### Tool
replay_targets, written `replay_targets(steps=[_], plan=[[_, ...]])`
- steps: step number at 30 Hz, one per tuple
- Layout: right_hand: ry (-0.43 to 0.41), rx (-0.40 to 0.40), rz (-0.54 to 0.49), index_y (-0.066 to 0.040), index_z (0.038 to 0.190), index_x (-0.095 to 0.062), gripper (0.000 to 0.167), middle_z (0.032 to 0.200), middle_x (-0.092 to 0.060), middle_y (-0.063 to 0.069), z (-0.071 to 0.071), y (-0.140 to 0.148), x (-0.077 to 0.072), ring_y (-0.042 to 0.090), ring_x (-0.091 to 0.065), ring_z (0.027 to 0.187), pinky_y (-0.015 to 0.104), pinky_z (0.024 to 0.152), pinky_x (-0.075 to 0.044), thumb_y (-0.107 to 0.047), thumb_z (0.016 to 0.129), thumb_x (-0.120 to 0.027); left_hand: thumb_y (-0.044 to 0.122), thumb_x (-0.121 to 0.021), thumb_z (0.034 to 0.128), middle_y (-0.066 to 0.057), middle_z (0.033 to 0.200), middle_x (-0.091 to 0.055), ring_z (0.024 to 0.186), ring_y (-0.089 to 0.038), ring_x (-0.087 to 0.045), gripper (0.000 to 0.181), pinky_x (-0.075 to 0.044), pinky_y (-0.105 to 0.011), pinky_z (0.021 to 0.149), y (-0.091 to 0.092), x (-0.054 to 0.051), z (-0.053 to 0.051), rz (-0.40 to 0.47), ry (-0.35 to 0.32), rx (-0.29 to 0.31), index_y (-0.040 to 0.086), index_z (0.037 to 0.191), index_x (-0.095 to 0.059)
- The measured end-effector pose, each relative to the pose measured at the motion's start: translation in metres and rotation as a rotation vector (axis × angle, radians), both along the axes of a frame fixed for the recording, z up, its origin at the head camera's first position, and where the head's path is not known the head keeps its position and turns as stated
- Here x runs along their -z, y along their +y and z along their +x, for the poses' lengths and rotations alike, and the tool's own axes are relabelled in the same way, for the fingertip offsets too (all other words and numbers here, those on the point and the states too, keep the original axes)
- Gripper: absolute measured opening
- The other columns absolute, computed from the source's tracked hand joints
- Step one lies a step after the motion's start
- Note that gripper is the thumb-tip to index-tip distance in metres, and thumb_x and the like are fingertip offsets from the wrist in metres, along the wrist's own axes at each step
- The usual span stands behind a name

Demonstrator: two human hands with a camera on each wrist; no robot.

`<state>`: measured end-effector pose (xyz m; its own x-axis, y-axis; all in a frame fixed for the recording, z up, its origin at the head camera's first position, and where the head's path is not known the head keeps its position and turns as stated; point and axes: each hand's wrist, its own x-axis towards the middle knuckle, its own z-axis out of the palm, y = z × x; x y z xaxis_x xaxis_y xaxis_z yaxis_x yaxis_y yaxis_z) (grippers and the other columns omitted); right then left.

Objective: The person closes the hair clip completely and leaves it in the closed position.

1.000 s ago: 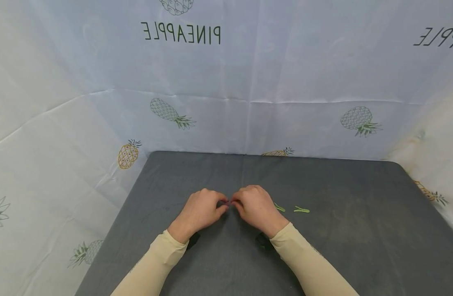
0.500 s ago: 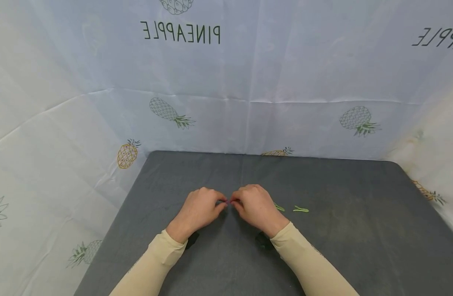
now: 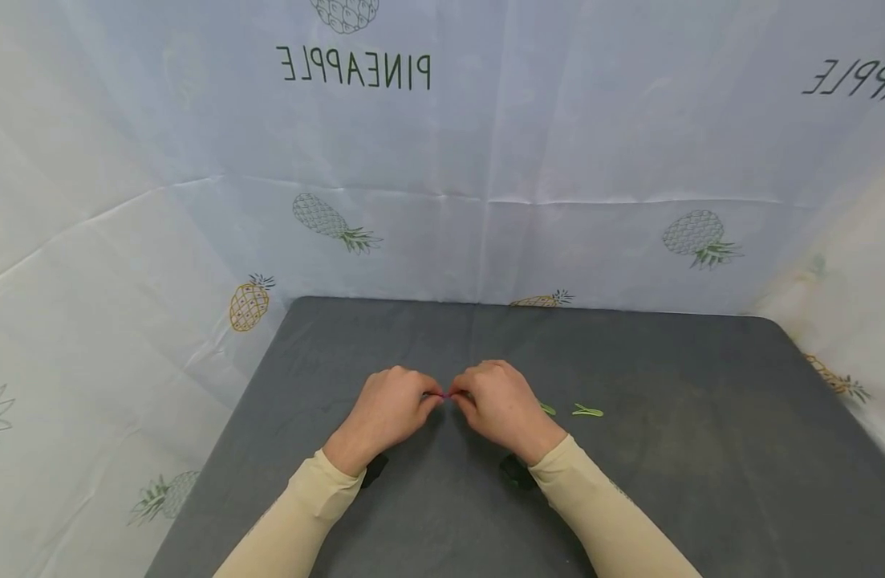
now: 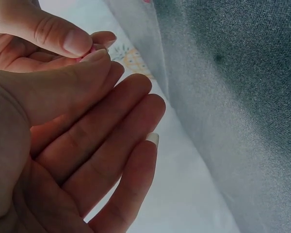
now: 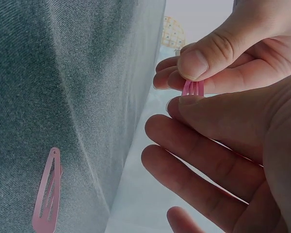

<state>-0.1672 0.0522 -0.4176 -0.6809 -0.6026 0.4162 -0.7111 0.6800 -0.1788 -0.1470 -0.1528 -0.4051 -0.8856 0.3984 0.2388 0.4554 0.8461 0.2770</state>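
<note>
Above the middle of the table, my left hand (image 3: 386,413) and right hand (image 3: 505,408) meet at the fingertips. Both pinch a small pink hair clip (image 5: 193,88), one at each end, between thumb and forefinger. The fingertips cover most of it; only a sliver of the pink clip (image 4: 91,50) shows in the left wrist view. The other fingers of my left hand (image 4: 82,141) are loosely bent, as are those of my right hand (image 5: 228,145).
Right of my right hand, a yellow-green clip (image 3: 588,410) lies on the dark grey table (image 3: 666,482), with another (image 3: 547,409) partly hidden by that hand. A pink clip (image 5: 47,204) lies on the cloth in the right wrist view. Pineapple-print cloth (image 3: 558,144) hangs behind.
Both hands have stayed almost in place, with the fingertips slightly closer together. My right hand covers a little more of the nearer yellow-green clip.
</note>
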Motion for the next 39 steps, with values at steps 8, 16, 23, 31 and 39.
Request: replay_targets(steps=[8, 16, 23, 31, 39], plan=[[-0.011, 0.002, -0.003, -0.021, 0.096, -0.085, 0.007, 0.086, -0.079, -0.007, 0.0006, 0.0005, -0.002, 0.014, -0.072, 0.078, 0.046, 0.101, -0.059, -0.014, 0.093, -0.086, 0.024, -0.085, 0.0948, 0.007, 0.08, -0.079, 0.054, 0.0, -0.052, 0.005, -0.045, -0.022, 0.052, 0.0, -0.0004, -0.0012, -0.013, 0.045, -0.012, 0.021, 0.096, -0.089], [-0.024, 0.007, -0.002, -0.021, 0.097, -0.086, 0.008, 0.088, -0.081, -0.006, 0.0005, 0.0003, -0.0032, 0.013, -0.076, 0.083, 0.052, 0.112, -0.054, -0.014, 0.093, -0.086, 0.026, -0.085, 0.0954, 0.008, 0.079, -0.078, 0.052, 0.001, -0.049, 0.005, -0.043, -0.023, 0.051, -0.0016, -0.0017, -0.0019, -0.01, 0.037, -0.007, 0.023, 0.096, -0.089], [-0.043, -0.003, -0.011, -0.02, 0.099, -0.088, 0.01, 0.089, -0.082, -0.007, 0.0002, 0.0, -0.003, 0.012, -0.076, 0.082, 0.054, 0.113, -0.053, -0.013, 0.094, -0.084, 0.028, -0.085, 0.0945, 0.009, 0.082, -0.079, 0.053, 0.002, -0.05, 0.005, -0.044, -0.022, 0.051, -0.0039, -0.0028, -0.0026, 0.021, 0.007, -0.003, 0.024, 0.096, -0.089], [-0.052, -0.001, 0.008, -0.021, 0.098, -0.088, 0.013, 0.089, -0.083, -0.007, 0.0004, 0.0, -0.0031, 0.01, -0.077, 0.081, 0.052, 0.114, -0.053, -0.011, 0.092, -0.086, 0.025, -0.087, 0.0929, 0.007, 0.085, -0.082, 0.055, 0.001, -0.056, 0.005, -0.046, -0.022, 0.051, -0.0032, -0.0049, -0.0016, 0.041, -0.031, 0.011, 0.022, 0.095, -0.09], [-0.031, -0.016, 0.006, -0.021, 0.096, -0.089, 0.02, 0.087, -0.083, -0.008, -0.0004, -0.0001, -0.0035, 0.009, -0.077, 0.08, 0.052, 0.111, -0.055, -0.003, 0.089, -0.085, 0.024, -0.087, 0.0918, 0.005, 0.088, -0.083, 0.056, 0.001, -0.059, 0.007, -0.046, -0.021, 0.051, -0.0044, -0.0067, -0.001, 0.077, -0.066, 0.028, 0.02, 0.097, -0.09]])
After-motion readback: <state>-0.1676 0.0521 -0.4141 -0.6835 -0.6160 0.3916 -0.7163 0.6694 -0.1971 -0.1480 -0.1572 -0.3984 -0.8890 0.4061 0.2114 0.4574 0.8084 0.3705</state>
